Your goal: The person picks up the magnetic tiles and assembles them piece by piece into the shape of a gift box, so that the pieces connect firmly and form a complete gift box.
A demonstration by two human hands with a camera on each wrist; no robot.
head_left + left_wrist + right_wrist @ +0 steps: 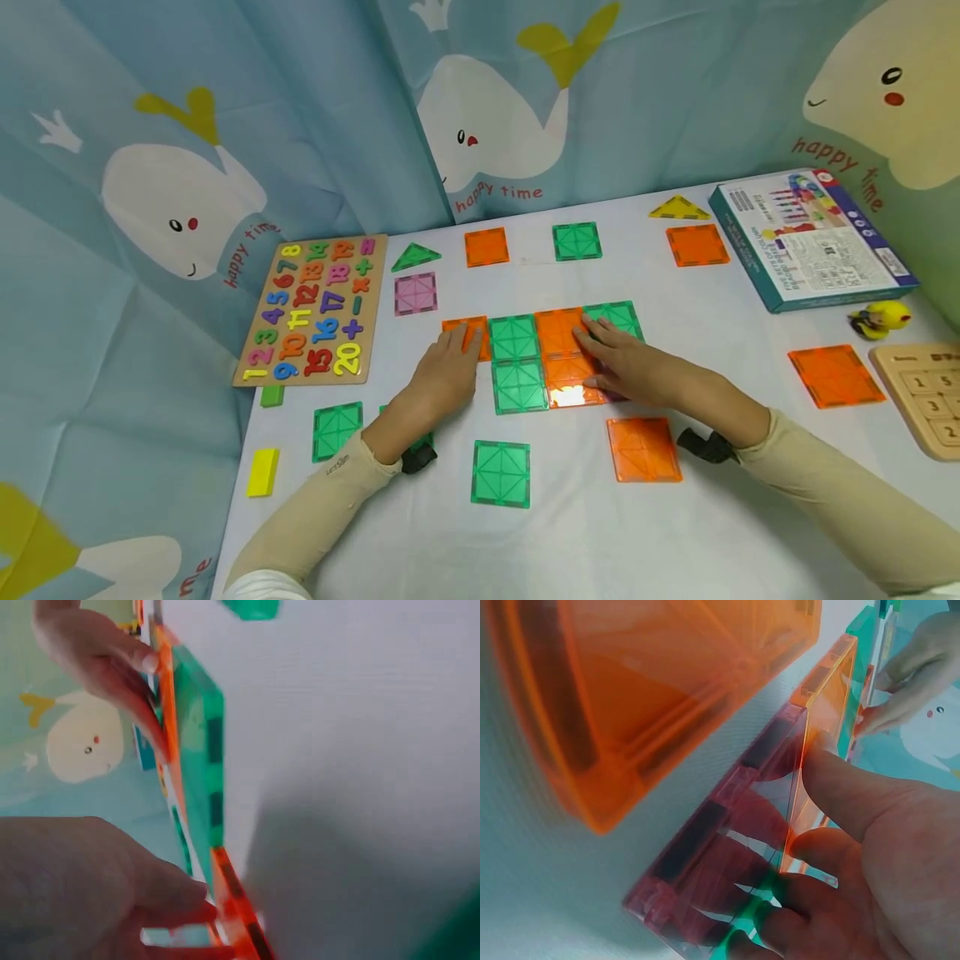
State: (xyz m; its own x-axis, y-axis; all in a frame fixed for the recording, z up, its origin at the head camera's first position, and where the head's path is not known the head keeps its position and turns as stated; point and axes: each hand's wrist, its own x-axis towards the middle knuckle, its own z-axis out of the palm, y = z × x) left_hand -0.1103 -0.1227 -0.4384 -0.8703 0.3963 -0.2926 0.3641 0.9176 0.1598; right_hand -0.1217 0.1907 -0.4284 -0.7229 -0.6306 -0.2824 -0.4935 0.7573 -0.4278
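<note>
Translucent magnetic tiles lie joined in a block on the white table. My left hand (444,375) rests its extended fingers on an orange tile (244,926) at the block's left end. Beside it are two green tiles, an upper one (513,337) and a lower one (519,387). Farther right come an upper orange tile (558,331) and a lower orange tile (567,392). My right hand (626,367) lies with spread fingers over the right end, touching those orange tiles. A green tile (621,315) and a pink tile (705,851) there are partly hidden by it.
Loose tiles surround the block, including a green one (501,473) and an orange one (645,450) in front. A number board (300,367) stands left; a boxed set (817,242), a small yellow figure (881,319) and a wooden board (911,392) are right. Curtains hang behind.
</note>
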